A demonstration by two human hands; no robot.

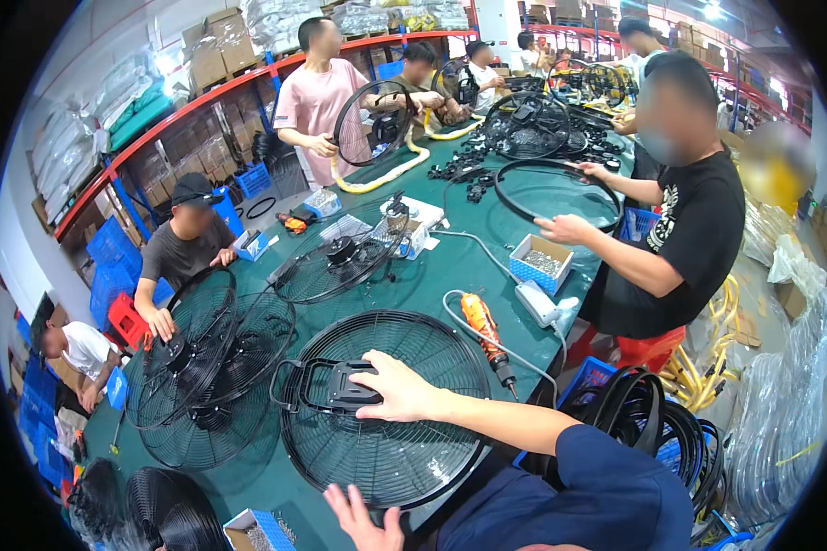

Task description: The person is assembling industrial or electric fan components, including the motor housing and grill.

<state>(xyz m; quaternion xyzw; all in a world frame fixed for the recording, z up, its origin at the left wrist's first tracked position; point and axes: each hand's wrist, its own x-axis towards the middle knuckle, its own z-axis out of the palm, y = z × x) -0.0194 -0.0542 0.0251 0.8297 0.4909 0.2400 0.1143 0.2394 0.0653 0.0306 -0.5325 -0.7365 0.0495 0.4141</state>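
A round black fan grille (436, 354) lies flat on the green table in front of me. A black motor housing (343, 390) sits on it, left of its middle, with a looped black bracket (287, 386) at its left side. My right hand (400, 390) reaches in from the right and grips the housing's right side, thumb and fingers spread around it. Near the grille's lower edge, my left hand (363, 523) is held with fingers apart and nothing in them. An orange electric screwdriver (482, 321) lies right of the grille, its tip toward me.
More fan grilles (202, 432) stand at left, where a co-worker (188, 239) handles one. Screw boxes (540, 264) (257, 533) and a corded grey adapter (538, 303) are on the table. At right, another person (689, 193) holds a black ring (524, 216). Black rings (634, 413) fill a blue crate.
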